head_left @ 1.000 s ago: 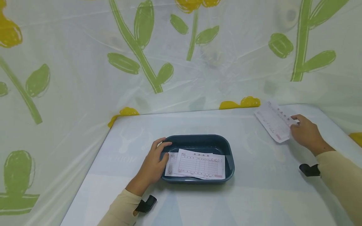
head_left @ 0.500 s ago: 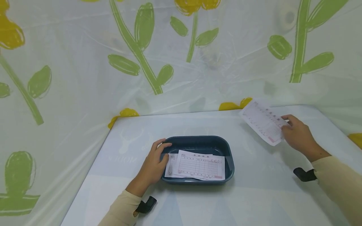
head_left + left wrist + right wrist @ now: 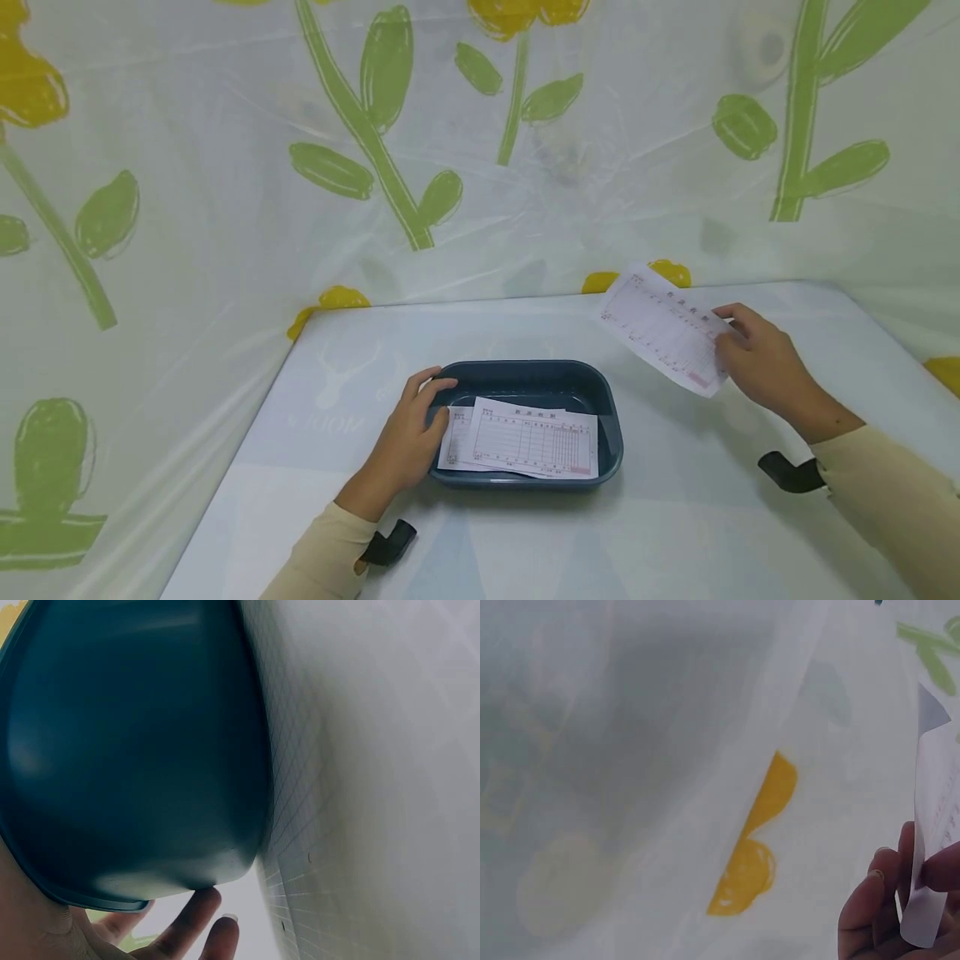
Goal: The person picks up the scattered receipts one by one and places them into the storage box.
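Observation:
In the head view, my left hand (image 3: 403, 433) holds the left end of a dark blue plastic tray (image 3: 617, 446), with the thumb at the rim. In the left wrist view, fingertips (image 3: 201, 898) touch the tray's outer wall (image 3: 142, 750). Several printed receipt slips (image 3: 532, 437) lie overlapping in the tray, along its near side. To the right, my right hand (image 3: 765, 362) pinches another receipt slip (image 3: 663, 329) by its right end, tilted in the air above the table. In the right wrist view, this slip (image 3: 934, 787) bends between thumb and fingers.
A white table (image 3: 525, 542) with faint printed figures bears the tray. Behind it and at the left hangs a pale curtain (image 3: 225, 208) with green stems and yellow flowers. A black strap (image 3: 791, 472) is on the right wrist, another strap (image 3: 390, 543) on the left.
My right hand has moved left with the receipt slip, bringing it closer to the tray. The left hand, the tray and the slips in it have stayed in place.

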{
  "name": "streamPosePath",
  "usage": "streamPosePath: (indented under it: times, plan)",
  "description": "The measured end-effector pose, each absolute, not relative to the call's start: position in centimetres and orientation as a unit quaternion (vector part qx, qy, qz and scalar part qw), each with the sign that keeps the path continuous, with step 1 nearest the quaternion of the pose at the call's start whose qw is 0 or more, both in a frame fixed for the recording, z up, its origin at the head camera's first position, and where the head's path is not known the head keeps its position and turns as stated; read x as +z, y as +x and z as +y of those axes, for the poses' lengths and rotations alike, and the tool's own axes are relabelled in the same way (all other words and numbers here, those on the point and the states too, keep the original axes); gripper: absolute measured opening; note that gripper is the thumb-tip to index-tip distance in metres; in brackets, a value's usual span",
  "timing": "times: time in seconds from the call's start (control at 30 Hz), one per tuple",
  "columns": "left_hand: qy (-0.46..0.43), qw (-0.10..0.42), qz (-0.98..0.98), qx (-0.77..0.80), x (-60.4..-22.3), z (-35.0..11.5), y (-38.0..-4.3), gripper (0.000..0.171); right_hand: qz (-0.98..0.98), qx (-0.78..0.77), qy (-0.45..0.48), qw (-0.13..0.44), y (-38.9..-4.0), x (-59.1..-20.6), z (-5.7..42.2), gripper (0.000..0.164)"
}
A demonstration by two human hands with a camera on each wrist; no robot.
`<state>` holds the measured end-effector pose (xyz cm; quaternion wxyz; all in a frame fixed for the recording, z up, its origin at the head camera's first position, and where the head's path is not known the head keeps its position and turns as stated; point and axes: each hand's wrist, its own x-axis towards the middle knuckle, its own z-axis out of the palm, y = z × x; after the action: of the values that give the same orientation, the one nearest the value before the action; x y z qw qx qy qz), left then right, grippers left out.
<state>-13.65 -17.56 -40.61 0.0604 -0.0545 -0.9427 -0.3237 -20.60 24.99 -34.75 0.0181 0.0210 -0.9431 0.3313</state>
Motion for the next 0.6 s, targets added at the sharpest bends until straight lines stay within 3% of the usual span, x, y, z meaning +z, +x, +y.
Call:
streamPosePath:
  times: [0.6]
  plan:
    - [-0.055,0.061,-0.944,-0.318,-40.5,-17.5,-13.7,0.039,-0.928,0.358,0.101,0.021,-17.8,-34.5,19.9,0.039]
